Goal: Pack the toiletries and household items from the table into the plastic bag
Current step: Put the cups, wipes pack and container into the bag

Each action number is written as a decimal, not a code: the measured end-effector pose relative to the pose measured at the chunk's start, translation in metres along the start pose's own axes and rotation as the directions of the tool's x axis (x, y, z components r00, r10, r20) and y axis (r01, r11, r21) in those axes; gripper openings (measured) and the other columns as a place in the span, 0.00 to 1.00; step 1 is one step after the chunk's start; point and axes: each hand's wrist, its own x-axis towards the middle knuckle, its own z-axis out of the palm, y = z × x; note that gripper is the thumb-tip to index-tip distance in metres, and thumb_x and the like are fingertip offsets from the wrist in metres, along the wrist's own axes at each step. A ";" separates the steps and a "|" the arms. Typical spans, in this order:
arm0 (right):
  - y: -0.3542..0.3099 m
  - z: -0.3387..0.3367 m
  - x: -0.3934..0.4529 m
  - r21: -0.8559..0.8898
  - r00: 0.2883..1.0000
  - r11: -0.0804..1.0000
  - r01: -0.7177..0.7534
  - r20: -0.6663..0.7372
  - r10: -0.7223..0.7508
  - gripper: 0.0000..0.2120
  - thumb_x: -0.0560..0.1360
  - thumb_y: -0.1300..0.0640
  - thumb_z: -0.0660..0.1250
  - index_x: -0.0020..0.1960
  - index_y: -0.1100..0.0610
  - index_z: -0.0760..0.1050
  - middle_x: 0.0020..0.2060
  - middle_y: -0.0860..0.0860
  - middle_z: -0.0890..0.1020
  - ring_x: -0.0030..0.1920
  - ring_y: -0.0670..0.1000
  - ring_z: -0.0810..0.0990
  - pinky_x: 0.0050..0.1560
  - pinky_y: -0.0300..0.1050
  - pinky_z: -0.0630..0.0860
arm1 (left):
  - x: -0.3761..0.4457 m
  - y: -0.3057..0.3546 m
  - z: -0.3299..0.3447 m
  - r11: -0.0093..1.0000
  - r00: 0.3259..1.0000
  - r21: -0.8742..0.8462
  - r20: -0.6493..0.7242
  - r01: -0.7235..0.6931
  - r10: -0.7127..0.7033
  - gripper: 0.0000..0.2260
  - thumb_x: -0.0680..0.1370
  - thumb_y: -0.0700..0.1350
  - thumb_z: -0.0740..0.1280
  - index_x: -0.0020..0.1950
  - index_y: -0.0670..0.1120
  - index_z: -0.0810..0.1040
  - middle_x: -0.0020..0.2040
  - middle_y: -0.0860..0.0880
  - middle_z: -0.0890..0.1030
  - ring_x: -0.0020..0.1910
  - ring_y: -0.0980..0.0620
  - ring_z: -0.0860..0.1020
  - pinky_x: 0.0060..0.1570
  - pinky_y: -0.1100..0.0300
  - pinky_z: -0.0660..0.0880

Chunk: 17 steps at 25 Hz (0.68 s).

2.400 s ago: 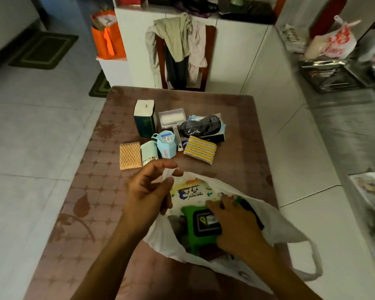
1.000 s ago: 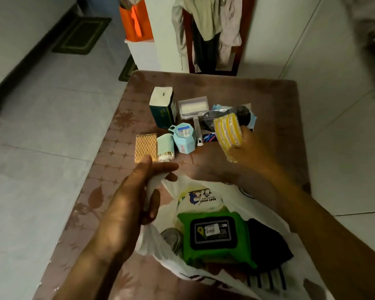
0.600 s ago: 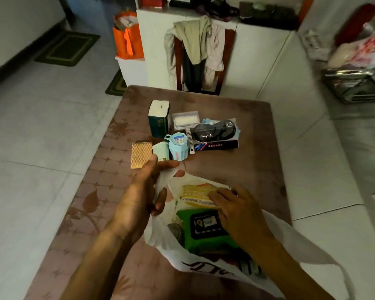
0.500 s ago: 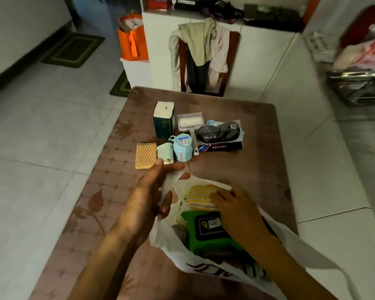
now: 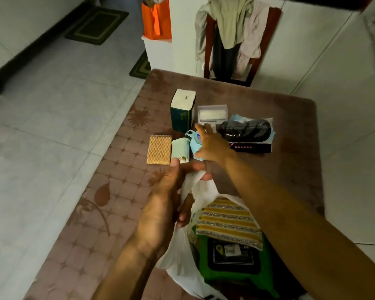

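Note:
My left hand [image 5: 160,204] pinches the rim of the white plastic bag [image 5: 182,263] and holds it open at the table's near edge. Inside the bag lie a yellow striped pack [image 5: 227,224] and a green wipes pack [image 5: 232,263]. My right hand [image 5: 210,146] reaches forward with fingers spread over the light blue container [image 5: 193,144], touching it without closing on it. Beside that container are a mint swab holder [image 5: 180,149] and a tan sponge [image 5: 159,149]. Behind them stand a dark green box [image 5: 182,111], a clear box [image 5: 211,114] and a black pouch [image 5: 245,129] on a flat box.
The brown patterned table [image 5: 126,191] stands on white tiled floor. A chair draped with clothes [image 5: 232,35] is just past its far edge. An orange bag [image 5: 156,18] sits on a white stand at the back left.
My right hand left the yellow striped pack in the bag and moved forward to the light blue container. My left hand kept its hold on the bag's rim.

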 end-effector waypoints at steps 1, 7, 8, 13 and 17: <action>0.001 0.011 0.013 -0.016 1.000 1.000 0.022 0.023 -0.022 0.46 0.65 0.48 0.75 0.75 0.52 0.54 0.73 0.57 0.60 0.67 0.65 0.68 0.62 0.60 0.71 | 0.002 -0.001 -0.002 1.000 1.000 0.010 -0.012 0.000 0.000 0.24 0.82 0.57 0.49 0.59 0.43 0.78 0.54 0.28 0.74 0.23 0.53 0.60 0.25 0.60 0.57; 0.019 -0.013 -0.022 0.269 0.992 0.956 -0.113 -0.026 0.124 0.31 0.63 0.49 0.77 0.61 0.53 0.67 0.56 0.54 0.74 0.55 0.57 0.78 0.51 0.49 0.77 | -0.007 0.003 -0.009 1.000 0.999 0.007 0.052 0.012 -0.012 0.25 0.82 0.58 0.47 0.59 0.44 0.77 0.54 0.39 0.80 0.25 0.52 0.60 0.24 0.59 0.58; 0.021 -0.026 -0.049 0.388 0.979 0.913 -0.126 -0.098 0.177 0.31 0.64 0.48 0.76 0.62 0.52 0.68 0.58 0.52 0.75 0.55 0.55 0.78 0.51 0.49 0.77 | -0.011 0.005 -0.009 1.000 0.997 0.003 0.074 0.003 -0.004 0.26 0.82 0.59 0.47 0.60 0.44 0.77 0.57 0.40 0.80 0.25 0.52 0.60 0.24 0.60 0.58; -0.018 -0.078 -0.268 0.915 0.837 0.364 0.176 -0.333 0.433 0.19 0.69 0.55 0.74 0.57 0.47 0.71 0.49 0.43 0.80 0.45 0.42 0.83 0.34 0.36 0.80 | -0.044 0.015 -0.005 0.999 0.994 -0.041 0.104 0.032 -0.027 0.28 0.81 0.61 0.47 0.63 0.41 0.72 0.57 0.34 0.79 0.24 0.56 0.70 0.23 0.64 0.65; -0.062 -0.027 -0.350 0.979 0.946 0.196 0.063 -0.121 0.301 0.25 0.63 0.47 0.78 0.57 0.43 0.73 0.53 0.46 0.81 0.51 0.49 0.83 0.42 0.45 0.83 | -0.058 0.021 0.000 1.000 0.992 -0.004 0.125 0.026 -0.025 0.30 0.79 0.63 0.47 0.64 0.42 0.72 0.58 0.33 0.79 0.25 0.55 0.70 0.25 0.63 0.66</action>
